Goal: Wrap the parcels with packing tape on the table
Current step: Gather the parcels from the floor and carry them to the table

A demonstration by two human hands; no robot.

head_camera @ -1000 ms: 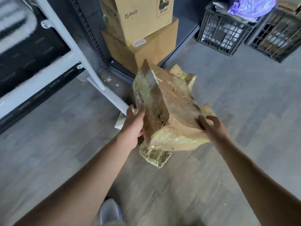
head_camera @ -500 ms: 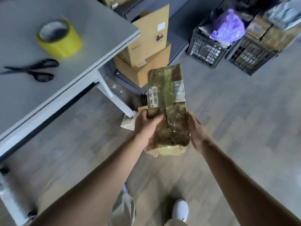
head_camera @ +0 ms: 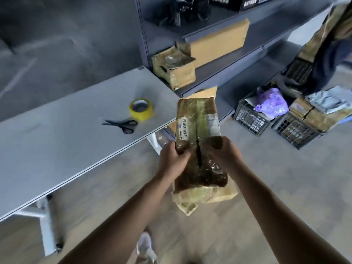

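Gripping the barcode-labelled parcel (head_camera: pixel 198 119) are the left hand (head_camera: pixel 172 161) and right hand (head_camera: pixel 222 152).

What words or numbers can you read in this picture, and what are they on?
No text can be read with certainty.
Barcode label on the parcel: bars show, but the print is too small and blurred.
White label on the same parcel: too blurred to read.
Black boxes on the top shelf: white print, too blurred to read.
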